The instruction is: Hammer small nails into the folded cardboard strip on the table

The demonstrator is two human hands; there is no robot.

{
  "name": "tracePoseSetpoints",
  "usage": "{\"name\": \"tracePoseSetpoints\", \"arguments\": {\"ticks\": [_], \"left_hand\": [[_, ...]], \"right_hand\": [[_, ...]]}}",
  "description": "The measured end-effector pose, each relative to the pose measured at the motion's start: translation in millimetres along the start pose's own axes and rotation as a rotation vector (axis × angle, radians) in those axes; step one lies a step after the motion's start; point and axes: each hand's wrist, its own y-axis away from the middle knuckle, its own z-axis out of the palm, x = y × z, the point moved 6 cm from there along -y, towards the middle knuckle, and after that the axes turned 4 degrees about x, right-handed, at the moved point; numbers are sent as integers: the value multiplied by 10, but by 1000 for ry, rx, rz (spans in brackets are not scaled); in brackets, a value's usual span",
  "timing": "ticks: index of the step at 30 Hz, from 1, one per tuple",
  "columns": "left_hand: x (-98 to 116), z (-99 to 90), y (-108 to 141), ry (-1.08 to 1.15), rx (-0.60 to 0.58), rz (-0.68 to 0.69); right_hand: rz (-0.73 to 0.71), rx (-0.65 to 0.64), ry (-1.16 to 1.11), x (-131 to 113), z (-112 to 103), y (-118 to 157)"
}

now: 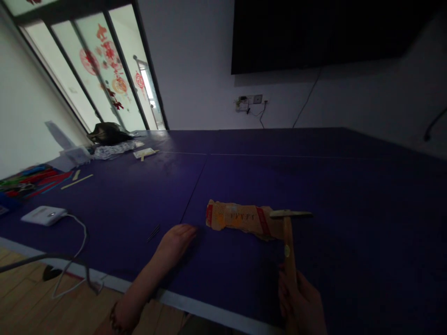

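Observation:
My right hand is wrapped round the wooden handle of a hammer, whose metal head lies across the right end of a torn cardboard strip. The strip is brown with red bands and has a row of small dark marks near its middle. My left hand rests on the purple table, left of the cardboard and apart from it. Its fingers are close together, and what they hold, if anything, is hidden. A few thin dark nails lie left of that hand.
A white power bank with a white cable lies at the left. Behind it are colourful strips, a clear plastic box, a black bag and a small white packet. The table's pale front edge runs below my hands.

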Motion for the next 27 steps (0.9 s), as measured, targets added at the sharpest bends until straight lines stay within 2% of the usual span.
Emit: {"name": "tracePoseSetpoints", "arguments": {"ticks": [4,6,8,10,14,17,20,27], "left_hand": [[-453,-5,676,-185,111,-174],[-660,51,892,-246,133,-258],[-784,92,992,-286,150,-317],[-806,112,995,-303,138,-340],[-684,84,884,-295,74,-320],[-630,35,847,-273,85,-293],[-695,16,871,-305,113,-311],[-750,55,907,-358,42,-360]], "right_hand": [[-6,-18,16,5,6,1],[-18,-26,17,16,0,-10],[-22,-37,18,43,-13,-33],[-13,-29,20,85,-40,-65],[-7,-21,25,133,-67,-104],[7,-18,-4,121,-59,-88],[22,-6,-14,96,-51,-61],[1,-13,35,58,-32,-70]]}}
